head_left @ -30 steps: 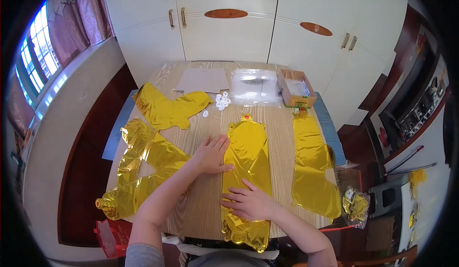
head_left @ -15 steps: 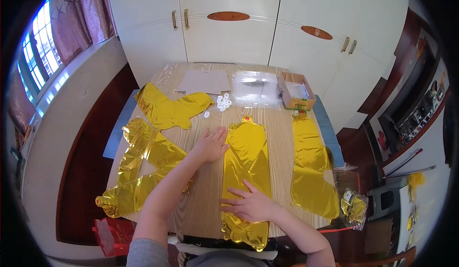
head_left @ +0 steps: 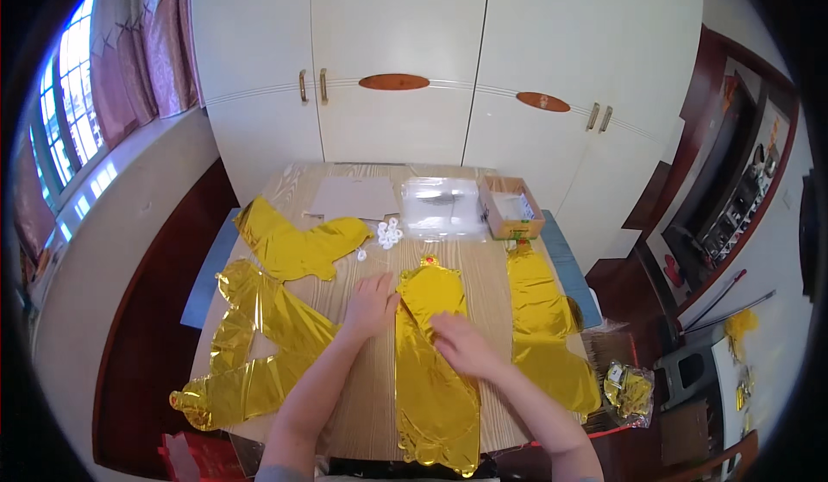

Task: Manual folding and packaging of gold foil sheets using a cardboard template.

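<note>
A flat gold foil balloon (head_left: pixel 431 396), folded into a long strip, lies lengthwise in the middle of the wooden table. My left hand (head_left: pixel 372 307) rests flat at its upper left edge, fingers stretched forward. On the upper part of the foil lies my right hand (head_left: pixel 463 344), its fingers reaching up and left and slightly bent; it looks open. Left of my hands are two more gold foil balloons: one angular (head_left: pixel 259 344) near my left forearm, one bent (head_left: pixel 293 239) farther back. Another gold foil balloon (head_left: pixel 548 335) stretches along the right side.
At the back are a grey-white card (head_left: pixel 354 197), clear plastic bags (head_left: pixel 442 209) and an open cardboard box (head_left: pixel 512 210). White ribbon rolls (head_left: pixel 389 233) sit beside the bent balloon. White cabinets (head_left: pixel 397 16) rise behind the table (head_left: pixel 349 413). A red bag (head_left: pixel 203 458) is at lower left.
My right hand has moved up the middle balloon from its lower part to its upper part. My left hand stays by its upper left edge. The whole view has tilted up.
</note>
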Available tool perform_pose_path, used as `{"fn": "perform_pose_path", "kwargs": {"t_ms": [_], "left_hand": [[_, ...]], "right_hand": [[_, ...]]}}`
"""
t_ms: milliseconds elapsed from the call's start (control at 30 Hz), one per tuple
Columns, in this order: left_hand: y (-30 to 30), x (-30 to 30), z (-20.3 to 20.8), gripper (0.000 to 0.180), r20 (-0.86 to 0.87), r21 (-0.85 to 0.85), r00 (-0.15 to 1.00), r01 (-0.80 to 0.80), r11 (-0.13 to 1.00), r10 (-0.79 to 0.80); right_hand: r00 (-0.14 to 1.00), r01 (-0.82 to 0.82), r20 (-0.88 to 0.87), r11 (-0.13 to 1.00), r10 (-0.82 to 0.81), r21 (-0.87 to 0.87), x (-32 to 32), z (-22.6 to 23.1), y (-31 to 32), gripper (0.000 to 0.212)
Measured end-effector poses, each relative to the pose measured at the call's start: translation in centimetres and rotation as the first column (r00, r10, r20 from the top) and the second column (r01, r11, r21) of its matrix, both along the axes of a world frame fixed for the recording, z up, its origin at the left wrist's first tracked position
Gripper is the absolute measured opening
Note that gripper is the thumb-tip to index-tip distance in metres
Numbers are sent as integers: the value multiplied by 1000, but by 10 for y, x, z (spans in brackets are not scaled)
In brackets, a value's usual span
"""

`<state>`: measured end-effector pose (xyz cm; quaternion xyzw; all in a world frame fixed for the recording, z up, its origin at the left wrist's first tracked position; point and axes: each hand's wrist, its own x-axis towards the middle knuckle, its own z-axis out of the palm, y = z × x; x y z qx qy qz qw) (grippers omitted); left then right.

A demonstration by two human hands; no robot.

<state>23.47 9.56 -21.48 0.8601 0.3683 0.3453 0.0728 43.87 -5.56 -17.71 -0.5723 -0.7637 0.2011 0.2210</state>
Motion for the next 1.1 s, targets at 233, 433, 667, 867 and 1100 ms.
{"fn": "perform_pose_path", "kwargs": {"t_ms": [233, 433, 667, 867, 1100], "left_hand": [[0, -1, -4, 26, -67, 52, 997, 51, 997, -48], [-2, -3, -5, 27, -77, 78, 996, 56, 995, -50], [-5, -1, -3, 25, -29, 79, 999, 47, 996, -45], [-2, -3, -6, 23, -69, 104, 996, 57, 993, -50], [-6, -2, 1, 23, -86, 74, 995, 62, 995, -56]], "right_hand": [[921, 388, -61, 888, -386, 247, 45, -53, 79, 44], [920, 379, 10, 895, -392, 235, 35, -56, 90, 43], [917, 372, 50, 895, -395, 248, 35, -56, 87, 42], [929, 369, -117, 901, -351, 226, 40, -56, 97, 45], [944, 288, 91, 926, -318, 244, 48, -53, 122, 43]]}}
